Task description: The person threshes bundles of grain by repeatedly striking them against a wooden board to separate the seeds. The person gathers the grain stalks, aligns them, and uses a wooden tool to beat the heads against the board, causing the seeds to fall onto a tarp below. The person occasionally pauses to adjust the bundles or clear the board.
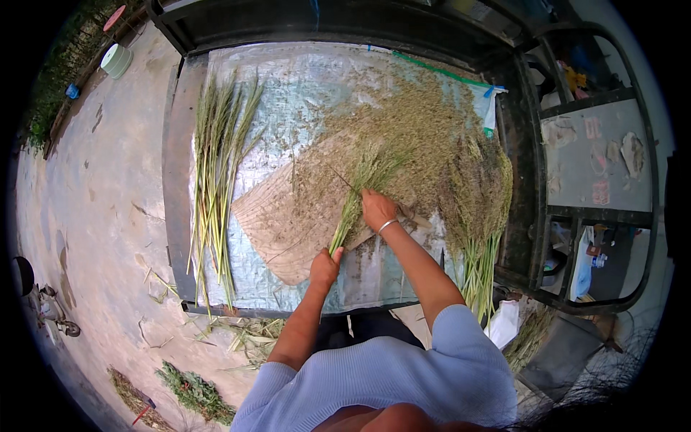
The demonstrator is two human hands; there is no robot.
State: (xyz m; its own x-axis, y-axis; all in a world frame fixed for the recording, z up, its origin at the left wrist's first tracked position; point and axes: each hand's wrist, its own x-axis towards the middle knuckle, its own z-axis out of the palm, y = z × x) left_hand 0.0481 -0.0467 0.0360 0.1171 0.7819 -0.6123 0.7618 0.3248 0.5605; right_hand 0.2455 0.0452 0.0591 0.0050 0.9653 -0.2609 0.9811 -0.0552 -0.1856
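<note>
My left hand (325, 267) is closed round the lower stems of a bunch of green grain stalks (352, 209), whose feathery seed heads point away from me. Beside the upper part of this bunch, my right hand (378, 209), with a pale bracelet at the wrist, is closed as well. A thin dark rod-like thing (340, 176) runs from it across the stalks; its grip is hidden by the fingers. Under both lies a tilted wooden board (272, 229), partly covered with loose seeds (414, 122) that spread over the far right of the sheet.
A silvery-blue sheet (288, 72) lines a dark metal-edged bed. Long stalks (214, 180) lie at its left, and another heap of seed-headed stalks (479, 198) at its right. A black metal frame (529, 158) borders the right side. Fallen stalks (252, 335) litter the ground near me.
</note>
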